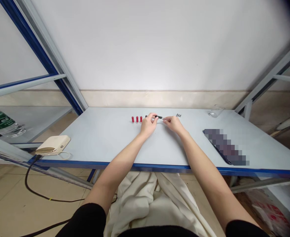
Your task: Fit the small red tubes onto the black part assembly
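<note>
the left hand (148, 123) was over the middle of the table (105, 141), toward its back edge, with thumb and forefinger pinching a small dark stick (159, 117). the stick lay almost level between the two hands, its far end pointing at the right hand (174, 124). there the thumb and fingertips were bunched close together – whether they gripped the end of the stick or something tiny, i could not tell.

just left of the left hand, three red tubes (137, 119) stood upright in a row. beyond the right hand lay a few small shiny metal bits (178, 115). a clear glass (215, 112) sat near the back right corner, with a dark flat thing (221, 144), blurred over, nearer the front – and a cream box (54, 144) rested at the front left corner.
</note>
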### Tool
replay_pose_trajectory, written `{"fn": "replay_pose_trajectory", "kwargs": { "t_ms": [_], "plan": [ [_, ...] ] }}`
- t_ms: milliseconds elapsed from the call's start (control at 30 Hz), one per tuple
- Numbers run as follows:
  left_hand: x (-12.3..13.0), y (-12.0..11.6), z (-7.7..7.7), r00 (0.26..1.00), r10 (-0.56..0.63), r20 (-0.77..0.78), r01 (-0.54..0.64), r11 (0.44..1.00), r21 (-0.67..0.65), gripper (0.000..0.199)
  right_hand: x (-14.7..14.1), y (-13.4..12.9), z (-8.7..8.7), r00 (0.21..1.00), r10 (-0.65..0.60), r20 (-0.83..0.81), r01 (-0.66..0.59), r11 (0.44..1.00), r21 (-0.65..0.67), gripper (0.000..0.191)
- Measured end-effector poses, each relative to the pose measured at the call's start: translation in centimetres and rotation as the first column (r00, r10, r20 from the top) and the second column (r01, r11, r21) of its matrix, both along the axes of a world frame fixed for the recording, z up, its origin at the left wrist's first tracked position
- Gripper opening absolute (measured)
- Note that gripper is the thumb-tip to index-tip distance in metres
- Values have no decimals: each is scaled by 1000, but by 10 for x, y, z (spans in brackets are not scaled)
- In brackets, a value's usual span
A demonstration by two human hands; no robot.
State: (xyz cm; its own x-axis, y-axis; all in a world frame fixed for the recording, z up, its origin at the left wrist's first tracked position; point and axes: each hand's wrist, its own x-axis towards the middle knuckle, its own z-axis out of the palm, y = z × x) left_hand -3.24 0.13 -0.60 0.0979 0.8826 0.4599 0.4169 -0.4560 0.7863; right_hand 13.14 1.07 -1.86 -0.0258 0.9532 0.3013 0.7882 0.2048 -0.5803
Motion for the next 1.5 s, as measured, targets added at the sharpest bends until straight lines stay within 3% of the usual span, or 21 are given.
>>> {"fn": "replay_pose_trajectory", "kwargs": {
  "t_ms": [233, 433, 767, 967, 1133, 1300, 1500],
  "plan": [
    [1, -3, 3, 952, -93, 292, 149, 973, -177, 11, -3, 1, -2, 1000, 11, 7, -11, 1000, 14, 31],
    [2, -4, 5, 963, -68, 261, 128, 967, -222, 12, -5, 0, 0, 997, -28, 74, 23, 997, 71, 30],
    [1, 4, -9, 986, -122, 112, 145, 963, -227, 10, -15, -7, 4, 997, 81, 17, -82, 994, 78, 31],
    [-1, 5, -8, 989, -98, 108, 122, 962, -243, 10, -17, -9, 3, 992, 105, 75, -110, 992, 68, 18],
    [-1, 3, -4, 989, -113, 98, 132, 965, -226, 16, -17, -1, -3, 991, 44, 126, -47, 999, 25, 11],
    [-7, 4, 6, 973, -9, 232, 60, 975, -213, 16, -21, 12, -9, 1000, -13, 2, 13, 1000, -23, 8],
    [-15, 5, 16, 883, 112, 456, 37, 952, -305, 16, -39, 18, -2, 1000, 18, -11, -19, 992, -122, 7]
  ]
}}
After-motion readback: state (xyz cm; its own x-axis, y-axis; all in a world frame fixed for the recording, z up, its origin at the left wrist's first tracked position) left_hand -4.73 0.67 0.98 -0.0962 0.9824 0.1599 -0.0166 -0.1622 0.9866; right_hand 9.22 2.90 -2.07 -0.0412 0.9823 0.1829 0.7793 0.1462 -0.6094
